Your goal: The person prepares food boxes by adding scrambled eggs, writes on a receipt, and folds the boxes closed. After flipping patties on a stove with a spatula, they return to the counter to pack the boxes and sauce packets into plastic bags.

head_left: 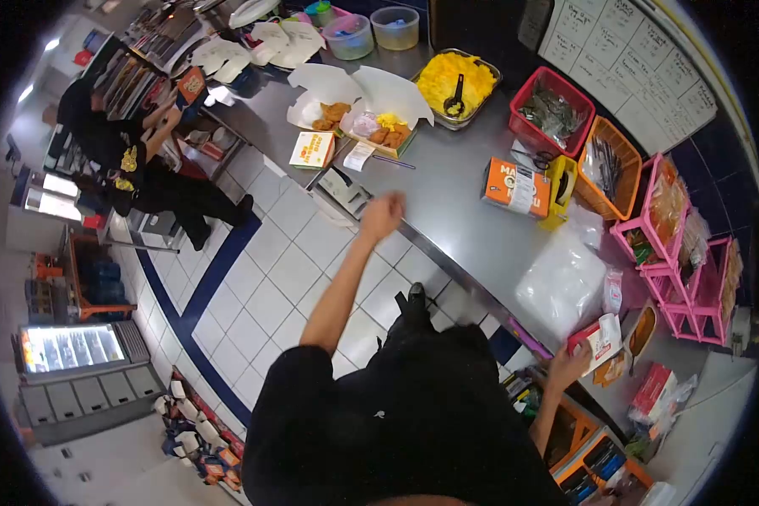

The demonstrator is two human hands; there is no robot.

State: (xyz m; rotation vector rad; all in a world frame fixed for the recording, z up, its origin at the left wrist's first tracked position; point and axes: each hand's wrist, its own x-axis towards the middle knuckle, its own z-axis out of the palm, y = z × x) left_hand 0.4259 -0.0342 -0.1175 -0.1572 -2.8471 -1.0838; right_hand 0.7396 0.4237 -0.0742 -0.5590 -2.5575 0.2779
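a: where are the hands?
b: the left hand (382,215) is over the edge of the steel counter (447,211), to the left of the orange box (514,187). its fingers look curled in, but it is blurry, so i cannot tell if it holds a thing.
a: and the other one?
b: the right hand (569,367) is far below the orange box. its fingers pinch a paper slip (603,337) with a bit of red on it.
a: where is the food?
b: the open food box (371,118) sits up and left of the orange box, just past the left hand. its lid is up, and there are fried bits inside.
a: how to do this well?
b: i think pinch the slip tight so it does not drop. bring the left hand in low and slow so it does not bump the lid.
a: what is hard to see?
b: the words on the slip are too small. the other person (118,160), far left of the orange box, has hands i can't make out.
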